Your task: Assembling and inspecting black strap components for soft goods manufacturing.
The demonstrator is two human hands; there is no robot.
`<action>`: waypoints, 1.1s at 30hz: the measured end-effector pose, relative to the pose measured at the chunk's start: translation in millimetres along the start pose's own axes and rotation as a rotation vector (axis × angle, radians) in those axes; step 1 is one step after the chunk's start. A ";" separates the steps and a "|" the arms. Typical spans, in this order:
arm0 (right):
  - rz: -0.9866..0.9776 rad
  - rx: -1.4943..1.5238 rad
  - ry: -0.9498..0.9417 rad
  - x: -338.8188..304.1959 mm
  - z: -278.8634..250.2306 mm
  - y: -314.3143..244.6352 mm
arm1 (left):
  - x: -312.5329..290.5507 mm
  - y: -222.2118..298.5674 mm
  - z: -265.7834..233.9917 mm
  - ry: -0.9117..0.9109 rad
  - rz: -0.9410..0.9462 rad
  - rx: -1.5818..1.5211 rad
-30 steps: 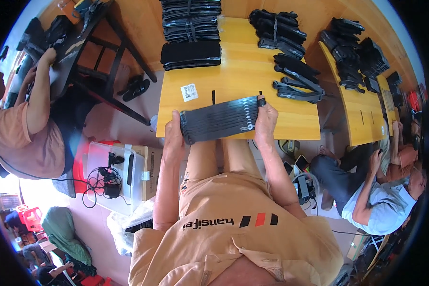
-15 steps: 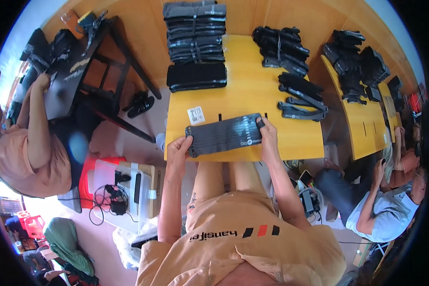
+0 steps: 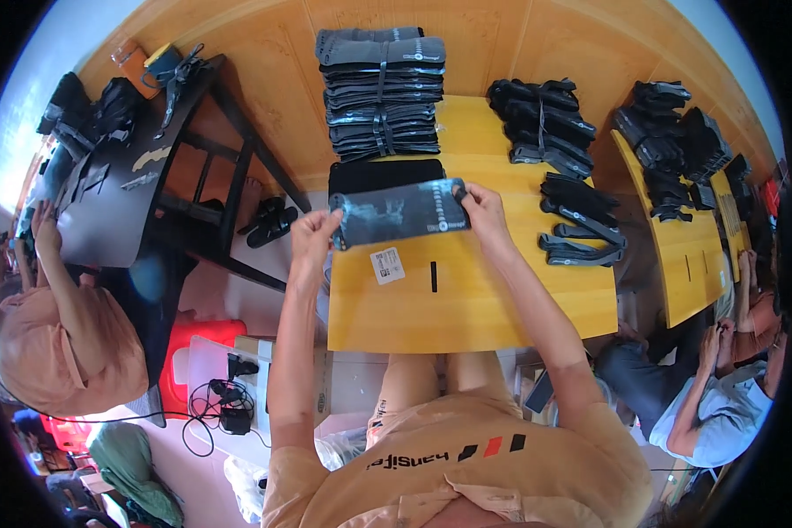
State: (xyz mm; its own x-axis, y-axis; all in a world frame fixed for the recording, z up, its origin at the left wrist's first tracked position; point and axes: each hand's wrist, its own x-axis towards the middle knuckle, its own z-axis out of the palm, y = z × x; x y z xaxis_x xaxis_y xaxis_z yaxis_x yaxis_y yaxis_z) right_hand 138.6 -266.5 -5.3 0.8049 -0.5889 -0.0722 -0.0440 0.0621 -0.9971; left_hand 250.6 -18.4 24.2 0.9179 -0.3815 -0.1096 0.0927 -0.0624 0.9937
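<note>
Between left grip (image 3: 311, 238) and right grip (image 3: 486, 214), a flat dark piece (image 3: 400, 216) is pinched at both ends, held above the worktop (image 3: 519, 308); beyond, a low pile (image 3: 387, 172) appears unbanded, a tall stack (image 3: 352, 92) already banded.

The strip (image 3: 400, 218) is dark grey with a row of pale marks and a bluish-white sheen. The worktop (image 3: 519, 295) is yellow, the label (image 3: 388, 265) white with dark print, the shirt (image 3: 572, 471) tan with black and red blocks.
</note>
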 end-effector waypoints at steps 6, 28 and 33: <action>-0.177 -0.218 0.121 74.0 17.4 30.8 | 80.8 -17.7 -7.5 0.112 0.099 0.171; -0.033 -0.610 0.249 72.1 30.4 10.3 | 110.7 -25.7 7.8 0.320 0.162 0.618; -0.056 -0.618 0.263 68.2 35.2 11.6 | 115.0 -41.4 3.3 0.333 0.201 0.596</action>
State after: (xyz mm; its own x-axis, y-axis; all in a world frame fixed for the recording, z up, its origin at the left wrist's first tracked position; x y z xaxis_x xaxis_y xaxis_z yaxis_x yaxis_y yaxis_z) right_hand 213.8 -277.5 -20.9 0.6481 -0.7596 0.0545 -0.4004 -0.4008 -0.8240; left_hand 351.0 -62.8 -29.6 0.9730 -0.1423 0.1815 -0.2302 -0.5505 0.8025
